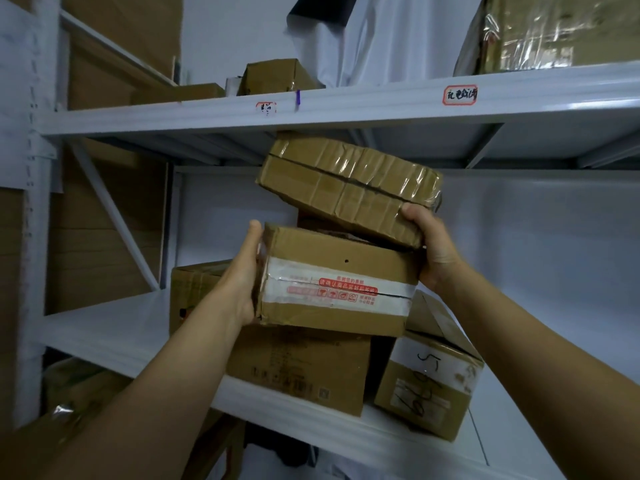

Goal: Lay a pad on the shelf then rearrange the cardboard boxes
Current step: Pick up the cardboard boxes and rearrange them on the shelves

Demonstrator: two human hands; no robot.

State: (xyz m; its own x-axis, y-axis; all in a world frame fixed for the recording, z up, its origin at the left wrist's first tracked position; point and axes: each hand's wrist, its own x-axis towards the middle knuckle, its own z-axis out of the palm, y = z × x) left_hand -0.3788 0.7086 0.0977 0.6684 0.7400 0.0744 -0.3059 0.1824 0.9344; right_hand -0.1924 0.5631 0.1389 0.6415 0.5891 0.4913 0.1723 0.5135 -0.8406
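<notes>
While both arms reach up toward the shelving, the left hand [242,271] presses flat against the left end of a cardboard box with white and red tape [337,282], fingers straight and pointing up. The right hand [427,244] curls its fingers and thumb round the lower right corner of a flatter taped box [349,188], which tilts on top of the first box, just under the upper shelf beam [346,109]. Below the hands, a large brown box [298,368] sits on the white shelf [104,334], and the held box rests on it. Below the right hand, a box with handwritten numbers [429,375] leans at an angle on the same shelf. Above the hands, a small box [277,76] stands on the upper level. Whether a pad lies on the white shelf cannot be told.
</notes>
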